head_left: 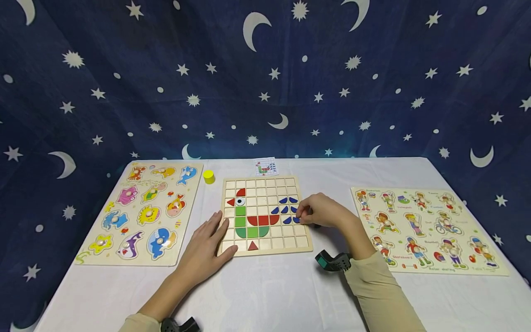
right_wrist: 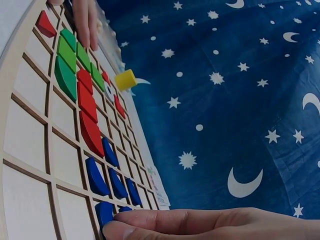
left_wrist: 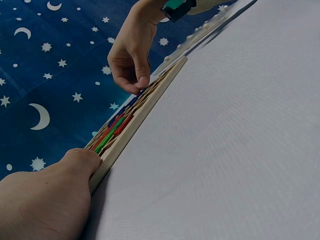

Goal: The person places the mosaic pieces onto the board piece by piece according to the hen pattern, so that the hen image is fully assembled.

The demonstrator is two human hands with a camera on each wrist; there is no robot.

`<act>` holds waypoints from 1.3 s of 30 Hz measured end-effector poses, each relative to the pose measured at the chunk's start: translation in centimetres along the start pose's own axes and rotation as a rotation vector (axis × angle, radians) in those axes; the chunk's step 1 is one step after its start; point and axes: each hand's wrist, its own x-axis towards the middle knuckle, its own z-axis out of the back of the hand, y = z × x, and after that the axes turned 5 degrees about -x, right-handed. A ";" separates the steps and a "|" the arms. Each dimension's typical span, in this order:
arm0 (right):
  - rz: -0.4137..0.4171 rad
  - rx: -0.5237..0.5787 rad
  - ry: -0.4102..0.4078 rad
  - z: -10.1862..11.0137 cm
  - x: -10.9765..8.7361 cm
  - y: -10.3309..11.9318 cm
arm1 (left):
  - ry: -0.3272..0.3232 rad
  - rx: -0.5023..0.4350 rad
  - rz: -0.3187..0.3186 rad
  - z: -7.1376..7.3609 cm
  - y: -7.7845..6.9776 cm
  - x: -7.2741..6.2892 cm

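A wooden grid board (head_left: pixel 265 247) lies on the table, with red, green and blue pieces set in its squares as a bird shape. My right hand (head_left: pixel 321 210) is over the board's right edge, its thumb and index finger pinching a blue leaf-shaped piece (right_wrist: pixel 103 214) that sits in a square. Several more blue pieces (head_left: pixel 284 210) lie beside it in neighbouring squares. With fingers spread, my left hand (head_left: pixel 203 246) rests along the board's left edge, the thumb at the lower left corner. A red triangle (head_left: pixel 252 246) sits in the bottom row.
Behind the board lies a small picture card (head_left: pixel 265 166) showing a similar design. A yellow cylinder (head_left: pixel 209 176) stands at the back left. Peg puzzles flank the board: sea animals (head_left: pixel 141 214) at left, sports figures (head_left: pixel 427 230) at right. A starry cloth hangs behind the table.
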 end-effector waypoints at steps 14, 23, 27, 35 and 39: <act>-0.007 0.005 0.014 0.3 -0.2 0.1 | -0.006 0.003 -0.009 0.0 0.0 -0.1; -0.025 0.026 0.051 2.0 -1.7 -1.8 | -0.004 -0.002 -0.007 0.0 0.0 0.0; -0.031 0.026 0.128 2.1 -2.1 -2.4 | -0.001 -0.006 0.004 0.2 0.0 -0.3; -0.078 0.001 0.155 1.6 -1.5 -2.7 | 0.024 -0.017 0.031 0.4 -0.1 -0.3; -0.099 -0.013 0.130 1.4 -1.3 -2.9 | 0.041 -0.019 0.037 0.4 -0.2 0.0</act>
